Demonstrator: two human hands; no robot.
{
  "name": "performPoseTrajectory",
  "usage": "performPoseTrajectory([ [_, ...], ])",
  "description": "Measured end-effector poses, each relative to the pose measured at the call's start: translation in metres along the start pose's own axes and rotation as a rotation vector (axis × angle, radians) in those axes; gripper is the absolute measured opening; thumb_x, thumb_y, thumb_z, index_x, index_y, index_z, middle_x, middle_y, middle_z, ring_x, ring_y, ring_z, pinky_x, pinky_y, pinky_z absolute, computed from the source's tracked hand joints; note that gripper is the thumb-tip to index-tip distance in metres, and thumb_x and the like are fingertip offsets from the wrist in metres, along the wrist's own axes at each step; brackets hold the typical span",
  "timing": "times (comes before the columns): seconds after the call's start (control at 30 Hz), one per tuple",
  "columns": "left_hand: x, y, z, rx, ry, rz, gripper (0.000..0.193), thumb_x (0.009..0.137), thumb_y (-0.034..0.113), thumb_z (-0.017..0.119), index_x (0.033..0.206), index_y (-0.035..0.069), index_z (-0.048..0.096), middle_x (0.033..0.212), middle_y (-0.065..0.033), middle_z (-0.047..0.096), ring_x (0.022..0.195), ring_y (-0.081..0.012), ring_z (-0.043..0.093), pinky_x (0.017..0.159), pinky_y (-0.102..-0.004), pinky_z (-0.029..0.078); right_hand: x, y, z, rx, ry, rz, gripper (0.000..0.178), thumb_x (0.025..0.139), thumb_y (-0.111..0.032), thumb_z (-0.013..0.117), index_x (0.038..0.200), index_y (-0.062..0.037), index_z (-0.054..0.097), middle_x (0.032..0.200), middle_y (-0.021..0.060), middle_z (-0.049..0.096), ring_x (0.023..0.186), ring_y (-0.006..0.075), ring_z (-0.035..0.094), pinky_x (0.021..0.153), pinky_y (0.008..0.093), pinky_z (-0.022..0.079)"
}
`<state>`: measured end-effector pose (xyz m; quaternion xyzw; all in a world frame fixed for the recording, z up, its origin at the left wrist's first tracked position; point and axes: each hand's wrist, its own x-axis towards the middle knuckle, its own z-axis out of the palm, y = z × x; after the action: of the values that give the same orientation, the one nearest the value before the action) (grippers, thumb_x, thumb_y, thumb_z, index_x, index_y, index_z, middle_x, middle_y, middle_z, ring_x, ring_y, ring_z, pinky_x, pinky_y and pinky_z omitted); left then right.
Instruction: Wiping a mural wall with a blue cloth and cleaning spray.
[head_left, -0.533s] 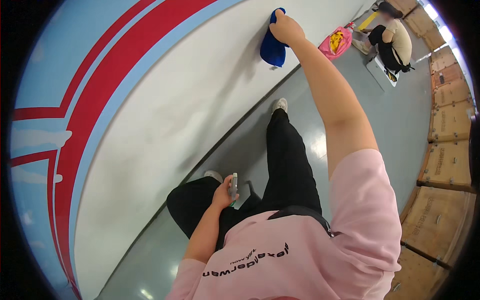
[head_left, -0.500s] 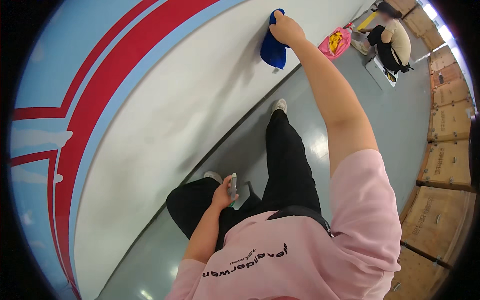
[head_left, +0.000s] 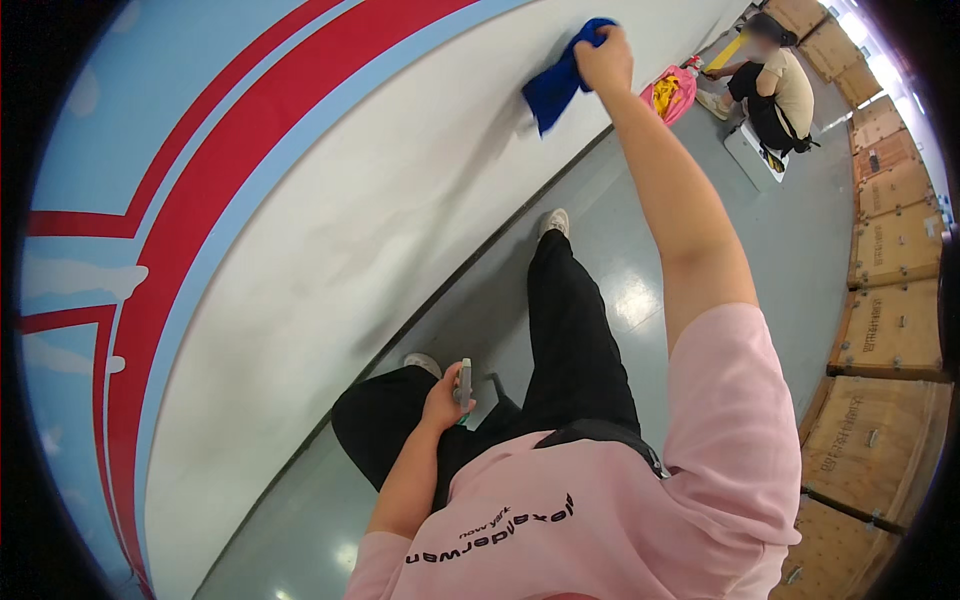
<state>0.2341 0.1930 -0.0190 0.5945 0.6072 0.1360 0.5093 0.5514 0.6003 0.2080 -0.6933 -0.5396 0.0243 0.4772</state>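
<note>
My right hand [head_left: 603, 58] is stretched far out and presses a blue cloth [head_left: 556, 82] flat against the white part of a wall [head_left: 330, 240]. My left hand [head_left: 443, 396] hangs low by my thigh and grips a small grey spray bottle [head_left: 464, 381]. I wear a pink shirt and black trousers, with one leg stepped forward toward the wall.
The wall carries red and light blue stripes [head_left: 200, 190] on its upper part. The floor [head_left: 800, 230] is grey and glossy. A person [head_left: 775, 85] sits on a low box at the far end beside a pink bag [head_left: 668, 92]. Wooden crates [head_left: 885, 330] line the right side.
My right hand with the blue cloth has shifted slightly along the wall. The left hand holds the bottle in the same place.
</note>
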Motion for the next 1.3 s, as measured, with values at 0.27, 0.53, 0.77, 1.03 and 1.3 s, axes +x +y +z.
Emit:
performPoseTrajectory([
  [0.27,0.008,-0.013,0.008,-0.001,-0.021,0.006,0.076,0.058,0.016,0.072,0.124,0.020,0.035,0.087,-0.0077,0.056,0.081,-0.0292,0.058,0.073,-0.0370,0.046,0.071,0.000,0.010,-0.085,-0.195,0.022,0.061,0.070,-0.010,0.048,0.127,-0.0003,0.030,0.121,0.0259,0.035,0.111,0.0420,0.036,0.094,0.0411,0.032],
  [0.53,0.003,-0.006,0.005,0.053,-0.068,-0.037,0.077,0.059,0.015,0.073,0.124,0.021,0.033,0.090,-0.0095,0.056,0.086,-0.0305,0.057,0.075,-0.0375,0.045,0.001,-0.014,-0.008,-0.434,-0.376,-0.190,0.056,0.078,-0.015,0.040,0.131,-0.0019,0.025,0.119,0.0233,0.045,0.104,0.0382,0.051,0.086,0.0432,0.042],
  [0.77,0.007,-0.010,0.011,0.089,0.020,0.019,0.078,0.059,0.015,0.073,0.125,0.023,0.032,0.092,-0.0108,0.057,0.088,-0.0324,0.057,0.075,-0.0390,0.046,-0.014,0.006,0.011,-0.336,-0.398,-0.113,0.055,0.078,-0.016,0.041,0.130,-0.0025,0.027,0.119,0.0239,0.044,0.106,0.0394,0.048,0.087,0.0428,0.042],
  [1.03,-0.013,0.025,0.003,0.122,0.096,0.144,0.073,0.059,0.009,0.071,0.123,0.022,0.037,0.088,-0.0084,0.058,0.087,-0.0285,0.058,0.075,-0.0366,0.046,-0.206,-0.073,0.078,0.233,-0.466,0.321,0.063,0.077,-0.012,0.051,0.126,0.0056,0.016,0.118,0.0349,0.033,0.107,0.0442,0.043,0.090,0.0437,0.038],
  [1.3,-0.048,0.035,0.012,0.227,0.258,0.406,0.074,0.052,0.002,0.069,0.118,0.017,0.043,0.086,-0.0081,0.055,0.083,-0.0323,0.055,0.074,-0.0380,0.043,-0.320,-0.151,0.049,0.302,-1.087,-0.057,0.048,0.070,-0.016,0.054,0.109,0.0057,0.037,0.096,0.0323,0.053,0.095,0.0415,0.052,0.082,0.0433,0.041],
])
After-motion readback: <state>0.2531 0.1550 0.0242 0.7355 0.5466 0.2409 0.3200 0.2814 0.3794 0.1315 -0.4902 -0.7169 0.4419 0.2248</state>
